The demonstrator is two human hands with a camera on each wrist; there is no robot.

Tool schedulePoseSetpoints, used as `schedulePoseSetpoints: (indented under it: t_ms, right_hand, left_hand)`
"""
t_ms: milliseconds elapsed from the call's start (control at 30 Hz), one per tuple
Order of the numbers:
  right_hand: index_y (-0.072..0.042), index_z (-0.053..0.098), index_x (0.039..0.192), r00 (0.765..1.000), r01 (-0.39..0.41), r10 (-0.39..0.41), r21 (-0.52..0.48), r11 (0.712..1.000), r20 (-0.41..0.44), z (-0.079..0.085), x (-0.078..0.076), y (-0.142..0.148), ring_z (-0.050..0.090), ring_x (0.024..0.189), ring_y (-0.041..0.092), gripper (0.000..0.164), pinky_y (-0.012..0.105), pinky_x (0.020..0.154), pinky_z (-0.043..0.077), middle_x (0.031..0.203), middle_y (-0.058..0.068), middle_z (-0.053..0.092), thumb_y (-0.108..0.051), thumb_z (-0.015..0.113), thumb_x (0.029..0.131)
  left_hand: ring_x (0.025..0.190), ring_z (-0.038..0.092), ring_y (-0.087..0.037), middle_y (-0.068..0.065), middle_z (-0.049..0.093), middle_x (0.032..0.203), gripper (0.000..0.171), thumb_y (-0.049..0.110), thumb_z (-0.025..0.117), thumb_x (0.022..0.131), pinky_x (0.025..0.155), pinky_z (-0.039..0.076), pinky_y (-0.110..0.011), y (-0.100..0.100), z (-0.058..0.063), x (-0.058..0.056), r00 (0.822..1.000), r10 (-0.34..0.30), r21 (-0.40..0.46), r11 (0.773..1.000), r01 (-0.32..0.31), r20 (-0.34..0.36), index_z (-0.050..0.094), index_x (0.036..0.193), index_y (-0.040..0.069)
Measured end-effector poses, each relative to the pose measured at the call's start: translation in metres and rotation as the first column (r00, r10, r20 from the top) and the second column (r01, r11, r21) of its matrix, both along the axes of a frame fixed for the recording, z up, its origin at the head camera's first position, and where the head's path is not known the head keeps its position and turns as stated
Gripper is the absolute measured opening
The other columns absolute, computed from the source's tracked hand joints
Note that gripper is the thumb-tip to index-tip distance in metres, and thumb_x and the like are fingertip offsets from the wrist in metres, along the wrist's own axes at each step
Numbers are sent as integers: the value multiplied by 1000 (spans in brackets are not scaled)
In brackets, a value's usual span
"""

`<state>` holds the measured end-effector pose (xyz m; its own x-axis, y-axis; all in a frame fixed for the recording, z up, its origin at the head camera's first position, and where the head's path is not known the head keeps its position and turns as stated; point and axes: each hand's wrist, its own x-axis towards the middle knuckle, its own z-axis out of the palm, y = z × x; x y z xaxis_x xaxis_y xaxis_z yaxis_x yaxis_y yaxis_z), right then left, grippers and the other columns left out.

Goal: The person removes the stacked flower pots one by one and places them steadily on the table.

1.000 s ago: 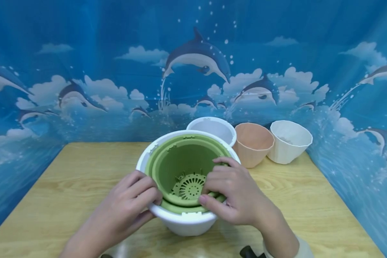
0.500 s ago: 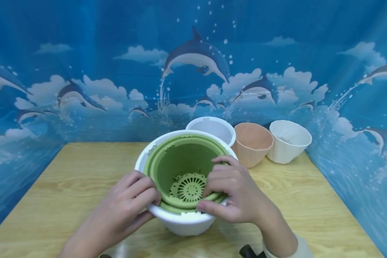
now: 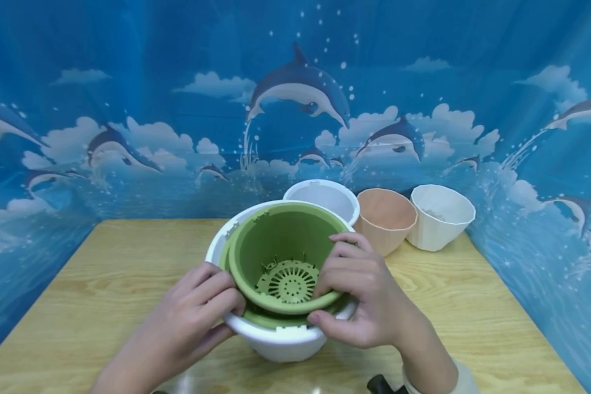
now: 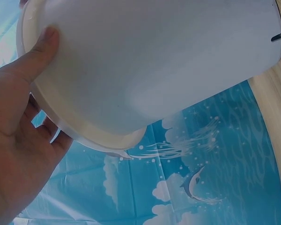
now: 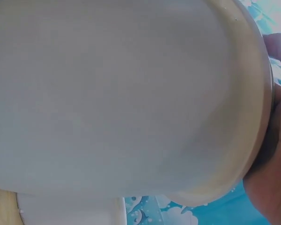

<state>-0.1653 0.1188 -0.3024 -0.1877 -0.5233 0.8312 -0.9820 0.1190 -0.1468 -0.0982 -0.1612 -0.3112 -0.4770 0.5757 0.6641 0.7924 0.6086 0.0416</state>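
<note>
A large white flowerpot (image 3: 285, 349) stands near the front of the table with green pots nested in it. The inner green flowerpot (image 3: 285, 232), with a slotted bottom, sits raised and tilted over the second green flowerpot (image 3: 271, 319). My left hand (image 3: 197, 306) grips the white pot's left rim; in the left wrist view its thumb (image 4: 44, 49) presses the outer wall. At the inner green pot's right front rim, my right hand (image 3: 359, 290) pinches the edge, fingers inside and thumb below. In the right wrist view the white wall (image 5: 122, 93) hides most of the work.
Behind stand another white pot (image 3: 327, 200), a peach faceted pot (image 3: 386, 238) and a cream faceted pot (image 3: 435, 235) in a row. A black object (image 3: 381, 384) shows at the front edge of the wooden table (image 3: 128, 268). A blue dolphin curtain (image 3: 177, 137) surrounds it.
My right hand has lifted the inner green pot's front rim, so it has risen and a wider gap shows above the second green pot. My left hand keeps its place on the white rim.
</note>
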Motion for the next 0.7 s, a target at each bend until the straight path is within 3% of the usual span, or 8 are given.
schedulePoseSetpoints:
  t_ms: [33, 167, 433, 700]
  right_hand:
    - [-24, 65, 75, 1000, 0, 0, 9, 1000, 1, 0, 1, 0, 54, 73, 6, 3, 51, 96, 40, 72, -14, 61, -25, 67, 77]
    - [-24, 65, 76, 1000, 10, -10, 41, 999, 5, 2, 2, 2, 52, 75, 7, 22, 51, 96, 41, 74, -14, 62, -12, 61, 58]
    - [-23, 71, 85, 1000, 1, -1, 68, 998, 10, 4, 3, 5, 54, 79, 8, 30, 50, 99, 39, 79, -15, 66, -7, 60, 62]
    - [-19, 74, 93, 1000, 8, -7, 57, 998, -13, 6, 4, 5, 54, 81, 10, 30, 49, 98, 39, 83, -12, 68, -5, 62, 70]
  left_hand:
    - [96, 52, -12, 12, 59, 100, 35, 43, 39, 105, 86, 41, -23, 0, 0, 0, 1000, -3, 2, 1000, 3, -1, 61, 90, 21]
    - [96, 52, -12, 12, 59, 101, 34, 42, 40, 105, 85, 41, -23, 0, 0, 0, 1000, -9, 4, 1000, 9, 2, 60, 90, 21]
    - [96, 51, -11, 13, 58, 100, 34, 44, 39, 105, 84, 42, -24, -1, 0, 1, 1000, 9, -7, 1000, -9, 14, 60, 91, 22]
    - [99, 50, -10, 15, 57, 101, 16, 40, 59, 98, 83, 47, -28, -5, -1, 2, 993, 33, -39, 999, -29, 109, 60, 94, 24]
